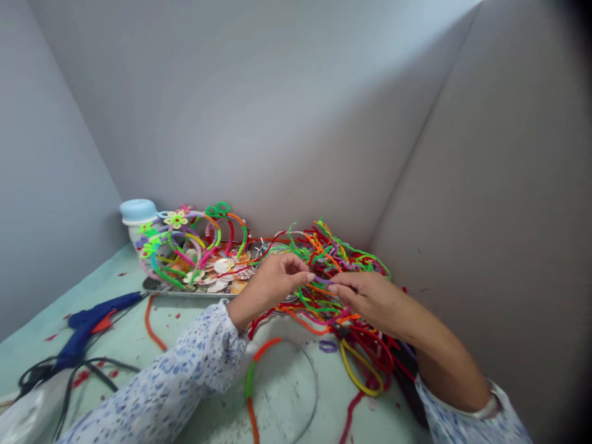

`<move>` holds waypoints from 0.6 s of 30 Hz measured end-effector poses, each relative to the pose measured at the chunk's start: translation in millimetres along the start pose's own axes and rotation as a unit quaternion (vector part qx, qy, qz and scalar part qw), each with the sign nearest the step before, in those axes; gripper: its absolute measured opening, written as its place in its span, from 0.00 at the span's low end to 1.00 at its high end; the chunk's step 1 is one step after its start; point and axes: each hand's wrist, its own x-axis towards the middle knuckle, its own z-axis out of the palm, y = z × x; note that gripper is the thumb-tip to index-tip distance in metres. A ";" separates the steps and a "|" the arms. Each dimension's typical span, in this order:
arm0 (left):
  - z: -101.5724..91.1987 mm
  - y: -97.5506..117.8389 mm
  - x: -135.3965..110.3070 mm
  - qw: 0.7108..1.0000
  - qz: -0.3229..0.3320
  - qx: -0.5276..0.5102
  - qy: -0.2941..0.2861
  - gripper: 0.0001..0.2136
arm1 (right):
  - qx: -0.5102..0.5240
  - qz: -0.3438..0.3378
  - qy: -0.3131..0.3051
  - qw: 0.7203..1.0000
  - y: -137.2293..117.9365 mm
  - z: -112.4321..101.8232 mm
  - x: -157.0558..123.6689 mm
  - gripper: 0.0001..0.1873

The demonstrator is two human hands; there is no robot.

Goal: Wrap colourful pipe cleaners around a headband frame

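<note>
A short purple pipe cleaner (pixel 322 280) stretches between my two hands over the heap of coloured pipe cleaners. My left hand (pixel 282 279) pinches one end between thumb and fingers. At the other end, my right hand (pixel 358 290) is closed on it the same way. Below them on the table lies a thin wire hoop (pixel 315 376), its left side wrapped in orange and green pipe cleaner (pixel 250 379). A small purple coil (pixel 328 346) rests to the right of the hoop, beside yellow-handled scissors (pixel 356 376).
A metal tray (pixel 194 295) holds shells (pixel 224 266) and several decorated headbands (pixel 203 222). Behind it stands a white jar with a blue lid (pixel 139 213). On the left lie a blue glue gun (pixel 87 327), its black cord (pixel 69 394) and an orange pipe cleaner (pixel 150 324). Grey walls enclose the table.
</note>
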 end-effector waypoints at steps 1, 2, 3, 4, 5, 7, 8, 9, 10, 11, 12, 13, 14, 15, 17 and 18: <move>-0.9 -0.3 -0.3 1.000 -0.004 0.013 -0.002 0.09 | -0.001 -0.002 -0.001 1.000 0.9 0.3 0.2 0.18; -1.9 -0.1 -0.7 1.000 -0.008 0.020 -0.004 0.09 | -0.001 -0.005 0.000 1.000 2.1 0.7 0.5 0.18; -3.0 0.4 -1.2 1.000 -0.013 0.024 -0.007 0.10 | 0.000 -0.006 0.001 1.000 3.5 1.2 0.8 0.17; -4.2 1.3 -1.7 0.999 -0.019 0.023 -0.011 0.10 | 0.003 -0.006 0.002 1.000 5.1 1.7 1.0 0.17; -5.5 2.2 -2.3 0.999 -0.025 0.020 -0.016 0.10 | 0.007 -0.006 0.002 1.000 6.8 2.3 1.2 0.17; -8.5 3.8 -3.1 0.999 -0.037 0.015 -0.031 0.10 | 0.018 -0.005 -0.002 1.000 10.1 3.1 0.8 0.17; -10.2 4.2 -3.4 0.998 -0.042 0.013 -0.042 0.10 | 0.024 -0.005 -0.006 1.000 11.5 3.3 0.3 0.17; -11.9 4.2 -3.5 0.997 -0.046 0.009 -0.058 0.10 | 0.030 -0.005 -0.012 0.999 12.6 3.2 -0.4 0.17; -13.6 4.0 -3.6 0.996 -0.048 0.002 -0.077 0.10 | 0.037 -0.006 -0.018 0.999 13.4 3.0 -1.2 0.17; -15.2 3.7 -3.6 0.994 -0.049 -0.007 -0.097 0.11 | 0.044 -0.007 -0.025 0.999 13.8 2.6 -2.0 0.17; -16.8 3.4 -3.7 0.992 -0.049 -0.017 -0.118 0.11 | 0.051 -0.009 -0.032 0.998 13.9 2.2 -2.6 0.17; -18.3 3.4 -3.8 0.989 -0.049 -0.027 -0.135 0.11 | 0.059 -0.011 -0.039 0.997 13.8 1.8 -3.2 0.17; -19.9 3.7 -4.1 0.987 -0.048 -0.032 -0.147 0.11 | 0.066 -0.013 -0.045 0.997 13.5 1.5 -3.5 0.17; -21.4 4.4 -4.5 0.986 -0.048 -0.033 -0.154 0.11 | 0.072 -0.015 -0.050 0.996 13.3 1.2 -3.8 0.17; -24.4 6.5 -5.3 0.986 -0.046 -0.026 -0.160 0.11 | 0.079 -0.019 -0.063 0.995 12.9 0.8 -4.1 0.17; -25.8 7.5 -5.6 0.986 -0.044 -0.022 -0.160 0.11 | 0.081 -0.022 -0.070 0.994 12.8 0.7 -4.2 0.17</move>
